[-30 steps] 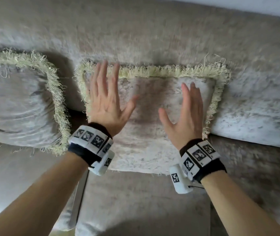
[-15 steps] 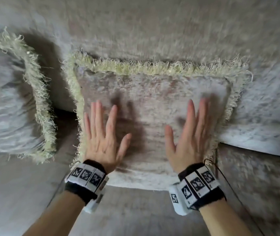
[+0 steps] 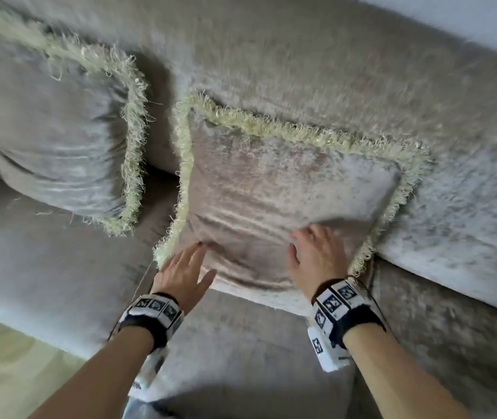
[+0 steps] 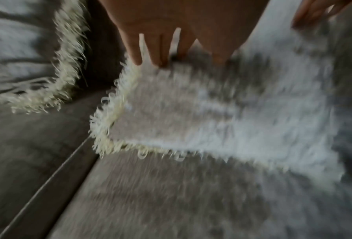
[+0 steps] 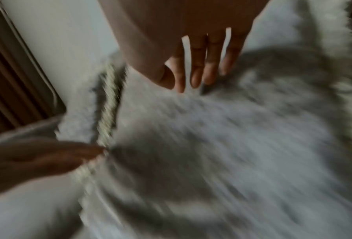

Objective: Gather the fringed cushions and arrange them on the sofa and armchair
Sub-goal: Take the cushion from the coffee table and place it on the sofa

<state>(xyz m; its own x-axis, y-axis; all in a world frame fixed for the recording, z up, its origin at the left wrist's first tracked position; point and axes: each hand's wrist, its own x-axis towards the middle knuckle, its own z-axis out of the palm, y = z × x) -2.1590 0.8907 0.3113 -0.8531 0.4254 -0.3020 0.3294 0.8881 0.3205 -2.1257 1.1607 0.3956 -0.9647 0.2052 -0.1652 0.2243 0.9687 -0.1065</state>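
Note:
A grey velvet cushion [image 3: 277, 192] with a pale yellow fringe leans against the sofa back [image 3: 301, 71]. My left hand [image 3: 185, 267] lies flat with straight fingers on its lower left corner [image 4: 161, 113]. My right hand [image 3: 316, 255] rests on its lower right part with fingers spread [image 5: 203, 67]. A second fringed cushion [image 3: 53, 140] leans against the sofa back at the left, untouched. Both wrist views are blurred.
The sofa seat [image 3: 241, 352] stretches below the cushions, with a seam between two seat pads [image 4: 48, 177]. A strip of light floor [image 3: 5, 367] shows at the lower left. A pale wall [image 3: 467, 19] lies behind the sofa at the upper right.
Both hands have slid down the middle cushion's face from its upper part to its lower corners. The view has tilted and pulled back, so the left cushion shows more.

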